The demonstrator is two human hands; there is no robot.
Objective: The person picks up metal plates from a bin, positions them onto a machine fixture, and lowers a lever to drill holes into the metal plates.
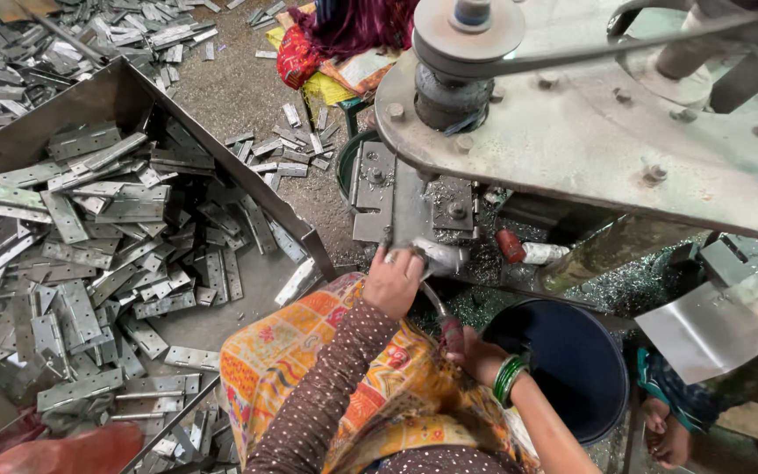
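My left hand (394, 281), at the end of a brown dotted sleeve, is closed on a small grey metal hinge piece (439, 256) and presses it against the machine's fixture (414, 202). My right hand (475, 355), with green bangles at the wrist, grips the dark red handle (451, 333) of a curved metal lever that rises toward the fixture. A colourful patterned cloth (309, 351) lies over my lap below both hands.
A large metal tray (107, 96) at left is heaped with flat hinges (89, 254). More hinges are strewn over the floor (282, 154). The machine's heavy plate (589, 132) and pulley (471, 31) overhang at right. A dark blue bucket (572, 369) stands by my right arm. Another person's foot (668, 439) shows at bottom right.
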